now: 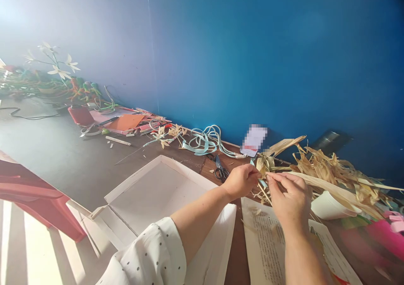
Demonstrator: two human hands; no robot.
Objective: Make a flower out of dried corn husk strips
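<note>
Dark brown tabletop [91, 161] in my view, running from far left to near right. Near middle: open white cardboard box [151, 188], shallow. Just beyond it: scissors [217, 162]. Far middle: pale blue ribbon and cords [203, 147], loosely looped. Farther left I make out white stick [118, 140], red case [81, 116], dark cable [34, 118]. Right: heap of dried husks [311, 161], white cup [328, 205] tipped beside it, printed sheet [265, 238] nearer.

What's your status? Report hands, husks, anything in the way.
Left hand and right hand nearly meeting; grip too small to make out. Dried husks heaped beyond right hand. Possibly in the way: white cup beside right hand, scissors near left.
</note>
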